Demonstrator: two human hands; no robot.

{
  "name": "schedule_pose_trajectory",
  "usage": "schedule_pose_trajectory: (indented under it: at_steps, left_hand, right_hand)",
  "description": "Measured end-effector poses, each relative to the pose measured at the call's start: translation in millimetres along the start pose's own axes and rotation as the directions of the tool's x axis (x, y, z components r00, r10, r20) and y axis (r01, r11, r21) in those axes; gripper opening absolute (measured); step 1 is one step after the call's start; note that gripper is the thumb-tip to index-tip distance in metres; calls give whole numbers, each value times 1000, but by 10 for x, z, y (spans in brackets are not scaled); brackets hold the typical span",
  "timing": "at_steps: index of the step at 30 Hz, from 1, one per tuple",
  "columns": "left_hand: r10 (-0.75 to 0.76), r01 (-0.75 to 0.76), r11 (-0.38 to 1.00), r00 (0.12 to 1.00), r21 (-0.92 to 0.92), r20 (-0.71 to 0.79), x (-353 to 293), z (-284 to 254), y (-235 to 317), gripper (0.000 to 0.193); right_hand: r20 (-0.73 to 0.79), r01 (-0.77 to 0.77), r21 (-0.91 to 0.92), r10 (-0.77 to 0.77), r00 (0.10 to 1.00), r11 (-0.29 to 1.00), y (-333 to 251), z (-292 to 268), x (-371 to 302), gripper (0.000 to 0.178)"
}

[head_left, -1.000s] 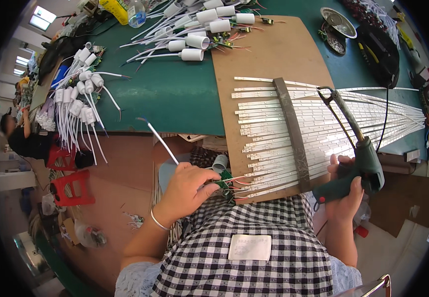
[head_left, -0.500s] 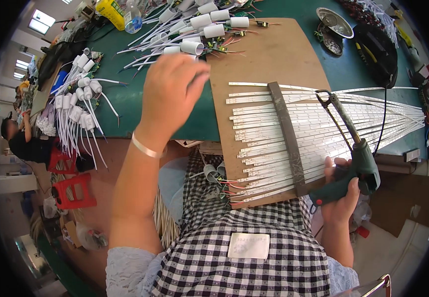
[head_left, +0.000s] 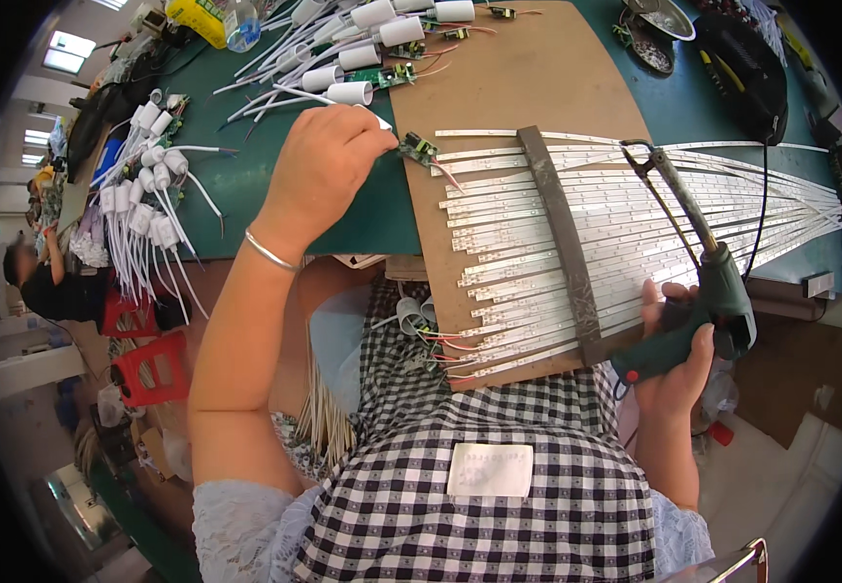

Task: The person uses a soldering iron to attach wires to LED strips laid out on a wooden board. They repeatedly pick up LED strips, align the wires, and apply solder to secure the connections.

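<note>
My left hand (head_left: 322,173) is closed around a white plastic lamp base (head_left: 379,120), mostly hidden by the fingers. From it a small green circuit board (head_left: 419,148) with reddish wires sticks out over the ends of the top LED strips. My right hand (head_left: 681,377) grips a green soldering gun (head_left: 725,306), its tip pointing up and left above the strips. Many white LED strips (head_left: 499,216) lie fanned out on a brown board (head_left: 547,73), with a dark flat bar (head_left: 559,243) across them. At the lowest strips, wires join more white lamp bases (head_left: 408,313) hanging at the board's near edge.
White lamp bases with cables and circuit boards lie in a heap (head_left: 358,58) beyond my left hand and in another pile (head_left: 144,185) farther left. A metal dish (head_left: 662,19) and a black case (head_left: 740,83) stand far right. Red stools (head_left: 149,369) stand left, near another person (head_left: 47,277).
My left hand has come away from the heap with a lamp base and circuit board, now near the strip ends. The view has shifted slightly; the right hand still holds the soldering gun.
</note>
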State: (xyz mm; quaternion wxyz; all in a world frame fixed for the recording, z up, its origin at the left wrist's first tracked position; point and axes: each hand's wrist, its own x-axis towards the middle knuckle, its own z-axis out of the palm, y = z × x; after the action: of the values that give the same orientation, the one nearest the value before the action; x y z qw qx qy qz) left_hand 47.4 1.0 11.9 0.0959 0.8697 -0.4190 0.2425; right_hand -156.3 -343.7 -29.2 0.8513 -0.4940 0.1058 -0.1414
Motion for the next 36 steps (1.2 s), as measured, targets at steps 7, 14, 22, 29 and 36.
schedule_pose_trajectory:
  at_steps: [7,14,22,29,36]
  left_hand:
    - [-43,43,981,999,-191,5,18,-27,210,25]
    - [19,21,960,990,-280,140,175,224,268,16]
    - [-125,235,875,954,-424,271,115,94,264,8]
    - [-182,307,816,941,-491,285,-33,-136,720,9]
    - [-116,179,832,982,-525,151,-75,-149,1063,9]
  right_hand:
    - [-21,8,13,-8,1000,1000,-4,5,18,56]
    - [-9,12,24,-12,1000,1000,-4,1,30,56]
    - [-27,-6,7,6,1000,1000,-24,56,16,54]
    - [-37,-9,-17,8,999,1000,-42,64,30,56]
    - [202,-53,41,44,978,998,-274,236,-167,63]
